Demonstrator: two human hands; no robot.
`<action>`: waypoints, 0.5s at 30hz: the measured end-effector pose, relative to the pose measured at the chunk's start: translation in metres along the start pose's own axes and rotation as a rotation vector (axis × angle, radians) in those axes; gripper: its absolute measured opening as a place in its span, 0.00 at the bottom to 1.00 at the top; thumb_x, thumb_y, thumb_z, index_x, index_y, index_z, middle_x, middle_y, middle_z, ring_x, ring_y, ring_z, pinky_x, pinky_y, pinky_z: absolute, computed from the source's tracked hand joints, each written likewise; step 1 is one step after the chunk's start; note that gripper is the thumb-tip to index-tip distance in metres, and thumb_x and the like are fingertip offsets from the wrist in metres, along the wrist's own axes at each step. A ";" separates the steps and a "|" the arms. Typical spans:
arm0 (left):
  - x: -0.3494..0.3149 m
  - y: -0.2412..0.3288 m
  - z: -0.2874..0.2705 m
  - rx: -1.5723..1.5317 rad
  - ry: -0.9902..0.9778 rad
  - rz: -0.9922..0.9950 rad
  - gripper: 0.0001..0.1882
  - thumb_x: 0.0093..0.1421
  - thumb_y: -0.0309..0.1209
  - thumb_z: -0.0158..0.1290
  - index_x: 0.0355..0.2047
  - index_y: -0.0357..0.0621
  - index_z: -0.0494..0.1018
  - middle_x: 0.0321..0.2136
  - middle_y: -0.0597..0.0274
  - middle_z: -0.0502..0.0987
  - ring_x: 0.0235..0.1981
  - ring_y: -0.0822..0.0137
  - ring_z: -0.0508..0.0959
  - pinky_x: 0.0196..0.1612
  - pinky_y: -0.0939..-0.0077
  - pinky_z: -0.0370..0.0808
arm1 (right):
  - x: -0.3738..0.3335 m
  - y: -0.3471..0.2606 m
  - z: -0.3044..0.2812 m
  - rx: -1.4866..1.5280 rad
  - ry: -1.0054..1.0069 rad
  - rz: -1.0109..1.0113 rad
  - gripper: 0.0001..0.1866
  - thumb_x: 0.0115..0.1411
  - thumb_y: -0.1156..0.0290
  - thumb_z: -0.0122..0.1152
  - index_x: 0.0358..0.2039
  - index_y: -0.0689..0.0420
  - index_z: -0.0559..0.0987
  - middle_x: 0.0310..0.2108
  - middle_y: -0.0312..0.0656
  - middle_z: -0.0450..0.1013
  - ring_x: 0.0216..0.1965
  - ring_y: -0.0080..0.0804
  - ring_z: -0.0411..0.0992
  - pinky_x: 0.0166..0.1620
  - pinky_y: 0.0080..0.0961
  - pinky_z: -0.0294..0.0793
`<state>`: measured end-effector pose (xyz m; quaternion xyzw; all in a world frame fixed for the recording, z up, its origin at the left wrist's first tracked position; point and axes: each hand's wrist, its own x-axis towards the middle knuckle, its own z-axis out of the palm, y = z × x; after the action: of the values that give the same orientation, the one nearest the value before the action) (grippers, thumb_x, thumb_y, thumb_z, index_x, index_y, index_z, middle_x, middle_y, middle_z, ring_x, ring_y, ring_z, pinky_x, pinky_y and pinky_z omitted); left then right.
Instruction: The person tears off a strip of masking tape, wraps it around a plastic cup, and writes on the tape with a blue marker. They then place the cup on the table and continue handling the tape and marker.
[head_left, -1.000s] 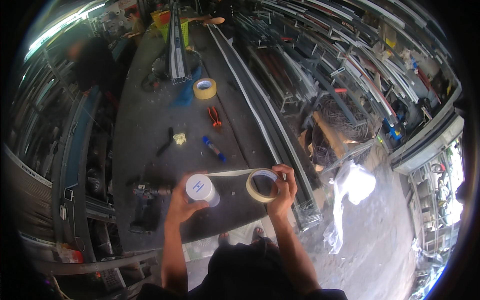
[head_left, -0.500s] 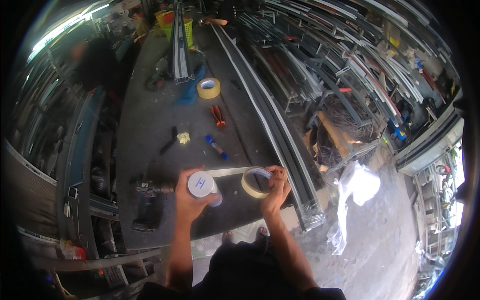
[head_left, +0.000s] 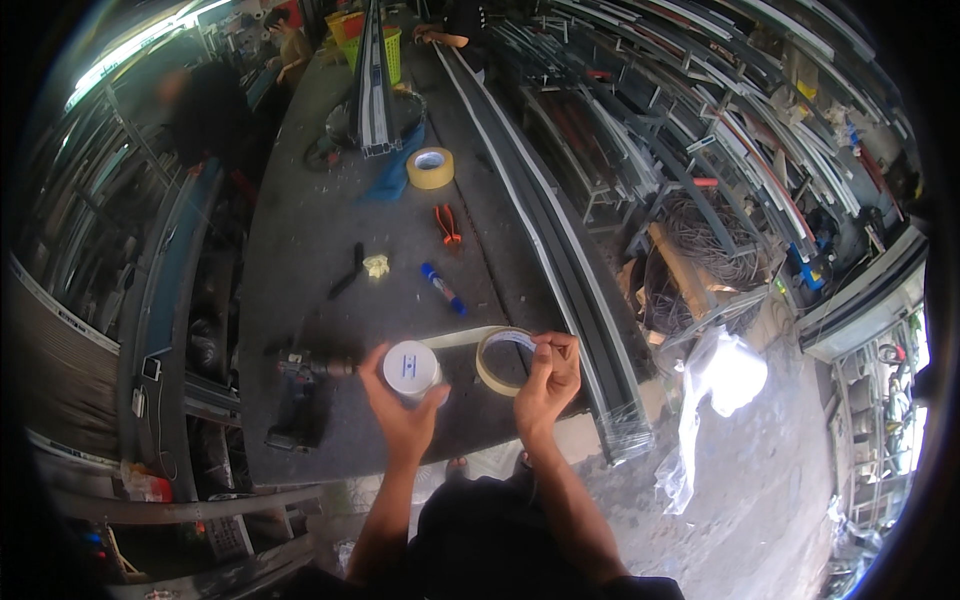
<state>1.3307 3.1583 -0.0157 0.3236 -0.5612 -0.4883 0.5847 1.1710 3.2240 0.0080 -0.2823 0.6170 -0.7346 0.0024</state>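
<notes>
While the left hand (head_left: 405,420) grips a canister (head_left: 410,368), the right hand (head_left: 547,388) grasps tape (head_left: 489,377).

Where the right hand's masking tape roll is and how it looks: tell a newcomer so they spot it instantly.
Find the dark worktable running up the middle. Over its near end, the right hand holds a thin-walled, cream masking tape roll. Unlike the yellow tape roll lying farther up the table, it has a strip stretched toward the white cylinder in the left hand.
</notes>
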 end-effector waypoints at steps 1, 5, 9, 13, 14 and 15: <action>0.000 0.008 -0.003 0.098 0.012 0.106 0.55 0.44 0.39 0.81 0.67 0.39 0.59 0.60 0.49 0.72 0.62 0.55 0.73 0.66 0.59 0.68 | -0.001 -0.002 0.001 -0.007 0.014 -0.006 0.20 0.74 0.64 0.58 0.29 0.68 0.81 0.40 0.44 0.74 0.38 0.31 0.72 0.41 0.27 0.70; 0.005 0.058 -0.019 0.514 -0.109 0.474 0.56 0.45 0.58 0.77 0.66 0.42 0.66 0.68 0.47 0.65 0.72 0.48 0.61 0.73 0.41 0.55 | -0.006 -0.011 -0.001 0.020 0.009 -0.166 0.18 0.72 0.67 0.61 0.27 0.68 0.79 0.41 0.45 0.72 0.38 0.31 0.70 0.42 0.26 0.70; -0.001 0.089 -0.007 1.037 -0.546 0.711 0.33 0.49 0.48 0.74 0.54 0.51 0.79 0.59 0.63 0.76 0.69 0.58 0.68 0.70 0.41 0.55 | -0.015 -0.016 0.001 -0.025 0.012 -0.121 0.19 0.71 0.69 0.63 0.24 0.67 0.75 0.37 0.43 0.68 0.35 0.30 0.65 0.38 0.27 0.65; 0.009 0.080 0.006 1.008 -0.706 0.806 0.18 0.56 0.33 0.66 0.48 0.54 0.82 0.53 0.72 0.79 0.60 0.67 0.76 0.64 0.47 0.61 | -0.021 -0.025 0.002 -0.056 -0.037 -0.141 0.18 0.69 0.68 0.65 0.24 0.64 0.75 0.36 0.42 0.66 0.36 0.34 0.64 0.39 0.31 0.64; 0.013 0.078 0.004 1.003 -0.715 0.836 0.16 0.57 0.32 0.65 0.48 0.55 0.83 0.53 0.72 0.79 0.60 0.68 0.77 0.63 0.48 0.62 | -0.018 -0.029 -0.001 -0.102 -0.088 -0.144 0.16 0.68 0.68 0.66 0.26 0.63 0.75 0.36 0.43 0.66 0.36 0.37 0.65 0.40 0.33 0.65; 0.016 0.075 0.001 0.973 -0.694 0.900 0.15 0.58 0.32 0.64 0.47 0.55 0.83 0.52 0.73 0.79 0.59 0.68 0.77 0.61 0.49 0.63 | -0.014 -0.033 -0.006 -0.161 -0.146 -0.159 0.14 0.67 0.68 0.67 0.28 0.62 0.76 0.36 0.44 0.67 0.37 0.40 0.65 0.41 0.36 0.66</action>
<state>1.3438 3.1676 0.0596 0.1120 -0.9443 0.0276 0.3082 1.1919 3.2423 0.0318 -0.3823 0.6478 -0.6581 -0.0337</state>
